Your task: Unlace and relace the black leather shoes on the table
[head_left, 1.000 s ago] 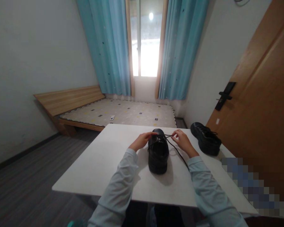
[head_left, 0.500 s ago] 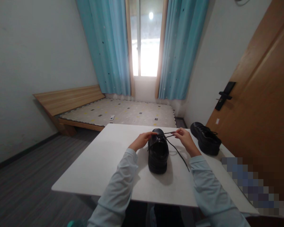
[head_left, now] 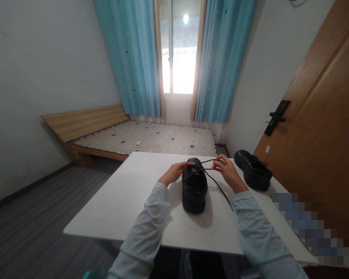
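Observation:
A black shoe (head_left: 194, 190) stands on the white table (head_left: 133, 201), its toe pointing away from me. My left hand (head_left: 175, 172) rests against the shoe's left side near the eyelets, fingers pinched at the lace. My right hand (head_left: 227, 170) holds the black shoelace (head_left: 218, 186) just right of the shoe, a little above the table. One stretch of lace runs from the eyelets to my right fingers, and the loose end trails back across the table toward my right sleeve.
A second black shoe (head_left: 253, 169) sits at the table's right side. A wooden door (head_left: 320, 128) with a black handle stands close on the right. Beyond the table lie a low wooden bed (head_left: 139, 139), blue curtains and a bright window.
My right hand has lifted slightly and drawn the lace upward and tighter from the eyelets. My left hand and the shoe have stayed put.

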A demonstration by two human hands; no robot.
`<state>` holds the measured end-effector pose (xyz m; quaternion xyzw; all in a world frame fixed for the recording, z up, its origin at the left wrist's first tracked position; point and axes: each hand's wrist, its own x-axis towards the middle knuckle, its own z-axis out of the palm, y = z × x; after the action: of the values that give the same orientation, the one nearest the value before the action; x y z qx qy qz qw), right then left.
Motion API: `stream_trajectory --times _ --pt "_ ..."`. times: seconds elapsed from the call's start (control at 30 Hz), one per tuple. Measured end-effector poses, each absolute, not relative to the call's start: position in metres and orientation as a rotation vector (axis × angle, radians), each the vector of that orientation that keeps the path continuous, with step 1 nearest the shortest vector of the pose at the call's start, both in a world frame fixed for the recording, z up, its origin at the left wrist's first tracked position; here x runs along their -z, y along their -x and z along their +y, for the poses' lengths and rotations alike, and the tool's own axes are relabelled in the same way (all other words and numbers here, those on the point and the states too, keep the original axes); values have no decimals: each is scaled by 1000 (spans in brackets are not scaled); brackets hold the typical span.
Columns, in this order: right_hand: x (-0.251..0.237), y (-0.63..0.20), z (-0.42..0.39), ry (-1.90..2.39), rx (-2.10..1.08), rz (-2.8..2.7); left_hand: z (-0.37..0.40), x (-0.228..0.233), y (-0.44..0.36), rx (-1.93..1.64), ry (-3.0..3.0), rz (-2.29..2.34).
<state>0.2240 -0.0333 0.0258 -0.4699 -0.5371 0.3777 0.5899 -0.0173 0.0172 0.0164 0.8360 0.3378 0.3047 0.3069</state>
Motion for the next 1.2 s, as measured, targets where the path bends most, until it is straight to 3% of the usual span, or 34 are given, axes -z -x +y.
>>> stream_trajectory --times 0.57,0.87,1.2 --pt "-15 -230 -27 1415 -200 -1677 18 -16 17 -805 -2210 904" --pt "-13 -235 -26 1502 -233 -1953 20 -14 17 -814 -2223 889" --pt "-11 -240 -22 1427 -499 -1693 19 -14 17 -808 -2229 904"
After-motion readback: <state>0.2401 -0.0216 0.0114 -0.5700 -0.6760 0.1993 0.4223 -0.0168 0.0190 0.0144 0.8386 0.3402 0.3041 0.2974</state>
